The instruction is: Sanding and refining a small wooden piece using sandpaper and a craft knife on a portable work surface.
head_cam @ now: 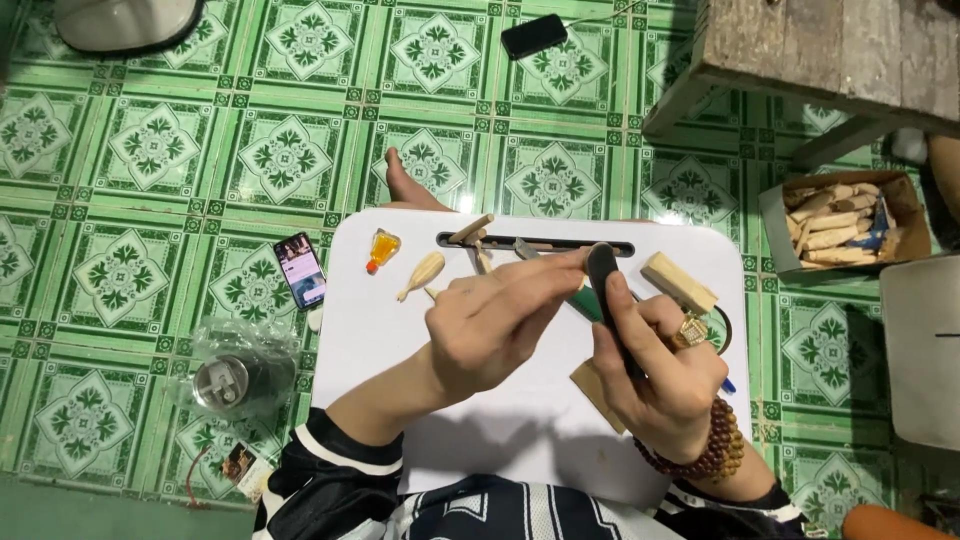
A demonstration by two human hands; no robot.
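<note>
Green patterned floor tiles (150,150) all round; a white lap worktop (520,430) sits across the person's knees, one bare foot (410,185) showing past its far edge.

Grips first. Right hand (665,370) is closed round a black knife handle (610,300), held upright, thumb along it; ring on one finger, bead bracelet (715,455) at the wrist. Left hand (500,320) is curled shut, fingertips pinching something small against the tool's upper end, with a grey blade tip (528,250) poking out just beyond them. The piece being worked is hidden inside the fingers (cannot tell its shape or how much is cut).

Outward on the worktop: one carved pale wooden piece (420,274), tapered and ribbed, lies left of the hands and looks shaped. Beside it a small orange-and-yellow item (381,249). A rough squared wood block (680,283) lies right of the knife, uncut as far as I can judge. Short wood stick (470,229) rests at the slot (535,241) in the worktop's far edge. A flat brown piece (595,390) lies under the right hand.

Judgement: carving appears mid-run, with one piece seemingly done, one in hand, one block waiting.

Floor: cardboard box (845,225) of many pale wood pieces at right; phone (301,270) lit at left; bagged round container (235,375) near the left elbow; dark device (533,36) farther off.
</note>
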